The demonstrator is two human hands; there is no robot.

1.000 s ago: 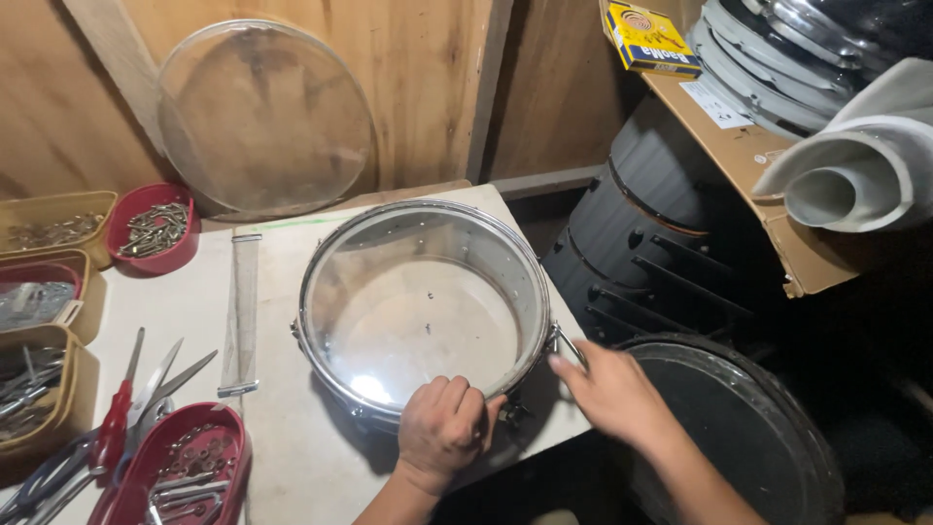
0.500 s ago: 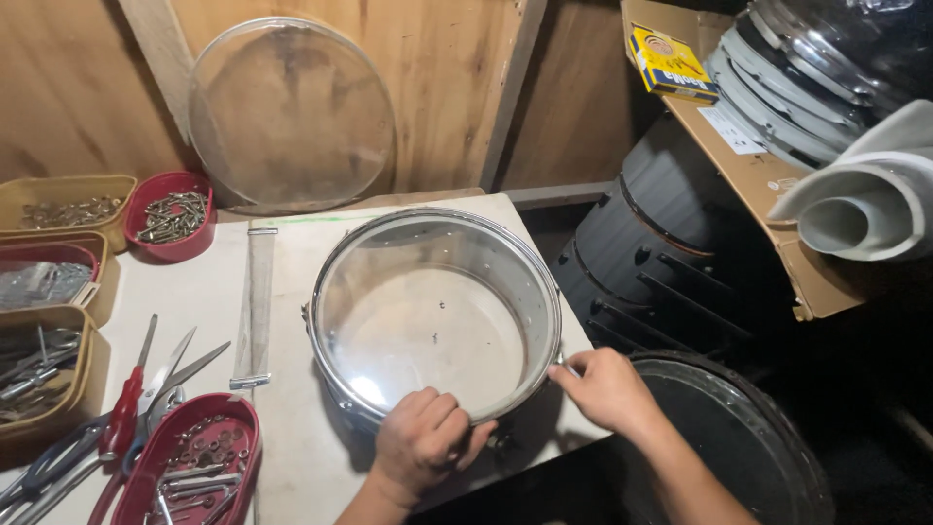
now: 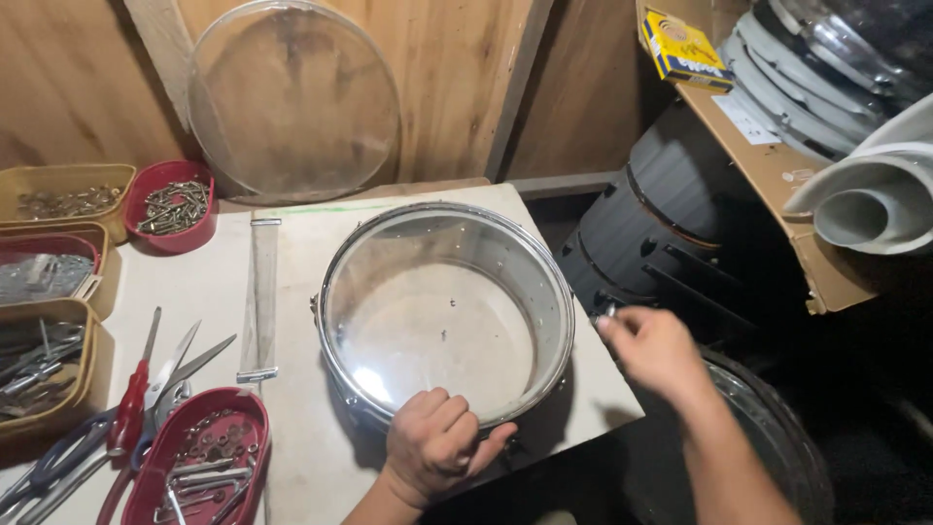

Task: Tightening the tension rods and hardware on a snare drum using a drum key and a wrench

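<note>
round chrome-rimmed snare drum with clear head (image 3: pixel 445 316) sits on white worktable (image 3: pixel 204 292). left hand (image 3: pixel 435 442) clenched over near rim; right hand (image 3: pixel 653 352) pinches small metal piece (image 3: pixel 608 313) beside drum's right edge. likely rigid shell, head dentable; grip hoop.

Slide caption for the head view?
Left hand grips snare drum rim; right hand holds small metal part beside it.

Drum (image 3: pixel 445 316): shell and rim seen as shiny silver chrome, head clear w/ pale table tone showing thru. Table top (image 3: pixel 204 292) is off-white, w/ a thin green line near its far edge. Back wall (image 3: pixel 457 78) is light brown wood grain. Bowl of screws (image 3: pixel 175 206) and tray (image 3: pixel 199 467) are red; bins (image 3: pixel 63 190) at left mustard yellow. Screwdriver handle (image 3: pixel 131 408) is red. Box (image 3: pixel 685 49) on shelf is yellow w/ dark print. Stacked shells (image 3: pixel 661 243) are black.
</note>
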